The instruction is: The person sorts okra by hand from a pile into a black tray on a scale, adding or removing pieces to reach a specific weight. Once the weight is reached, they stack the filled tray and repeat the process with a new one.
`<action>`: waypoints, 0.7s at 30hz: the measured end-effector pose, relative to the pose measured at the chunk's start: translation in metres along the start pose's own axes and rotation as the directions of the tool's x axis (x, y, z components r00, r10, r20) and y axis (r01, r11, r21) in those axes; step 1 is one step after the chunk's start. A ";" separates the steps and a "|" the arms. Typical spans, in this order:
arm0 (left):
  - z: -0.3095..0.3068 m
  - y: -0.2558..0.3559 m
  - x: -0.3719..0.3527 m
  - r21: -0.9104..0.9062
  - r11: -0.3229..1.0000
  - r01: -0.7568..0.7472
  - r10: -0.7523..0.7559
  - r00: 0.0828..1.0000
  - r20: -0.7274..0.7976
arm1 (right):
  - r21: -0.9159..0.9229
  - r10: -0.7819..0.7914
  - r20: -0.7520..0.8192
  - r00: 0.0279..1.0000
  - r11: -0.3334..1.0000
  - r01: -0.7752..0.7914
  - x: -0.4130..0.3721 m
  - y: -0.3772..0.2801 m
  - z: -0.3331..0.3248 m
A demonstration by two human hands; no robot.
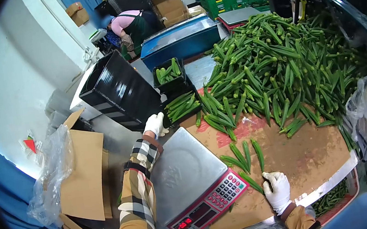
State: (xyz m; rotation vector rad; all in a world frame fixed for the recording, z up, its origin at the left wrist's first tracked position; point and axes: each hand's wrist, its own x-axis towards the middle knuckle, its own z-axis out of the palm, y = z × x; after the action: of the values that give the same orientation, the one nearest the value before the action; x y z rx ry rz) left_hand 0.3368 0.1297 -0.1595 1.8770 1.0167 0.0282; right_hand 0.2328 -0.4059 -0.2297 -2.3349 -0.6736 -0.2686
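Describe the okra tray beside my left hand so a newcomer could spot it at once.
Find the big okra heap, then look left of it, just beyond the scale. There sits the nearer tray, black and filled with green pods. Unlike the farther tray, also black and holding pods, it has the white-gloved left hand at its left corner.

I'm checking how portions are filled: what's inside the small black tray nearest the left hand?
The small black tray holds green okra pods, laid roughly side by side. These top pods hide its floor, so anything underneath cannot be seen.
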 end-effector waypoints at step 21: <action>-0.060 0.084 -0.084 0.921 0.259 -0.289 0.959 0.189 -0.210 | 0.035 0.023 -0.002 1.000 0.999 -0.023 0.002 -0.003 0.001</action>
State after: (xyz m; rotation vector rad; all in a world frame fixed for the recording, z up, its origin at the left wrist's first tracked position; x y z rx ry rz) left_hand 0.3098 0.1031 -0.0314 3.1327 0.4553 1.4191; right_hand 0.2327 -0.4024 -0.2284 -2.3076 -0.6451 -0.2469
